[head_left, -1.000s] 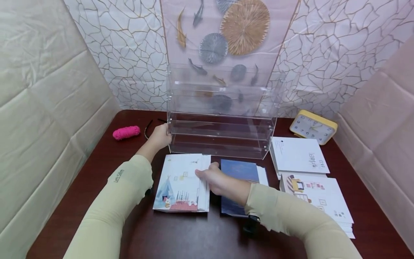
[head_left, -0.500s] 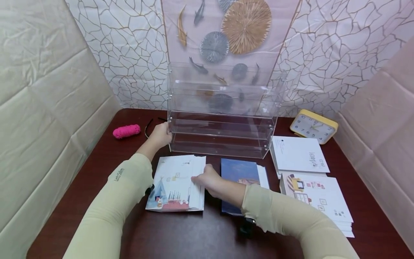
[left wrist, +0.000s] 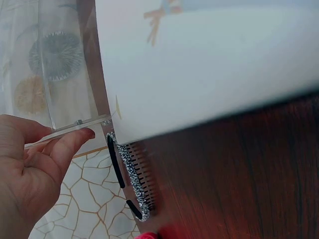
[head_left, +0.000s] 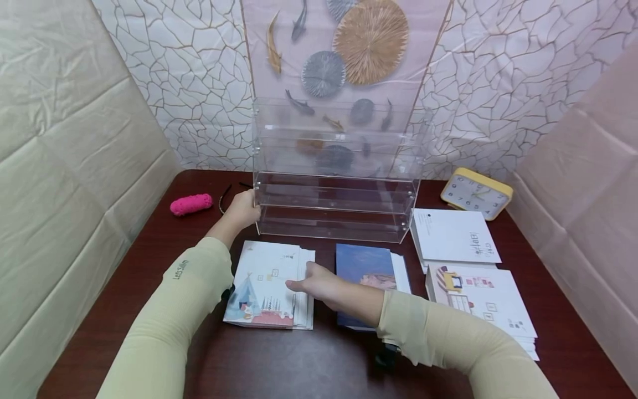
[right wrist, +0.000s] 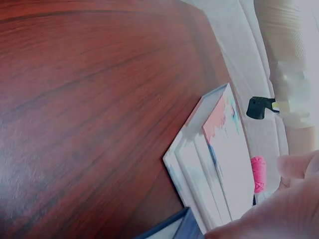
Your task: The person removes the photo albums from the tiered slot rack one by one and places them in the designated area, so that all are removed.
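My left hand (head_left: 241, 209) pinches the left side panel of a clear acrylic rack (head_left: 331, 230) between thumb and fingers. The left wrist view shows the thumb and fingertips on either side of its thin edge. A stack of white books (head_left: 269, 260) with a blue tent on the top cover lies in front of the rack, its lower books sticking out to the right. At that stack's right edge is my right hand (head_left: 316, 285), thumb stretched over the top cover, fingers beside the lower books. Under the right wrist lies a dark blue book pile (head_left: 356, 260).
Two piles of white books, one at the back (head_left: 456, 235) and one in front (head_left: 490, 305), stand on the right near a yellow clock (head_left: 476, 194). Pink yarn (head_left: 191, 204) lies at the left, beside a glittery hair comb (left wrist: 133, 172).
The tent-covered stack has slid left, and its lower books lie at a slightly different angle. My right hand has moved a little left and toward me. The left hand keeps its place on the rack.
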{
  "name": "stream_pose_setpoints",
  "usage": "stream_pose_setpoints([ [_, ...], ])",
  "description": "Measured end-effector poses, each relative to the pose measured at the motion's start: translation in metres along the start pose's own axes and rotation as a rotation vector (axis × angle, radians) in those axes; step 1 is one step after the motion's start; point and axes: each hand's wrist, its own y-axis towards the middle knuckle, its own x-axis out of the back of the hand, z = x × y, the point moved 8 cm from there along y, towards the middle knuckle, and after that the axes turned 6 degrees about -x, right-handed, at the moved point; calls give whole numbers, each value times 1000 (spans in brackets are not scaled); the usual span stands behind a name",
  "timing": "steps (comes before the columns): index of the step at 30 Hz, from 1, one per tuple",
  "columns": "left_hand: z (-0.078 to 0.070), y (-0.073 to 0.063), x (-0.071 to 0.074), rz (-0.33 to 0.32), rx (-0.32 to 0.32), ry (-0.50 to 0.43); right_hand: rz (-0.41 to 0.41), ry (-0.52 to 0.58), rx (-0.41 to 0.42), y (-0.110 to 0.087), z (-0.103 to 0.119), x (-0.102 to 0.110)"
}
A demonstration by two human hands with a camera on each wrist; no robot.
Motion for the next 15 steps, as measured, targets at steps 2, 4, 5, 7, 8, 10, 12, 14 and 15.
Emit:
stream_pose_setpoints([
  [2, 2, 0, 1, -3, 0, -3, -8, -25, 25, 0, 2, 2],
  [4, 5, 0, 1, 3, 10, -15, -24, -43, 58, 1, 5, 5],
  [5, 7, -1, 1, 4, 18, -26, -37, -54, 79, 1, 7, 7],
  [7, 13, -3, 3, 3, 33, -45, -64, -54, 140, 0, 14, 13],
  [8, 15, -5, 4, -3, 39, -54, -81, -46, 172, -1, 18, 17],
  [10, 19, -8, 8, -20, 53, -44, -115, -6, 245, -4, 26, 26],
  [12, 20, -14, 13, -51, 62, -27, -110, 54, 322, -9, 34, 37],
  [14, 19, -23, 23, -116, 59, 14, -91, 114, 389, -16, 40, 50],
  [15, 16, -29, 29, -150, 56, 36, -85, 132, 425, -19, 41, 58],
])
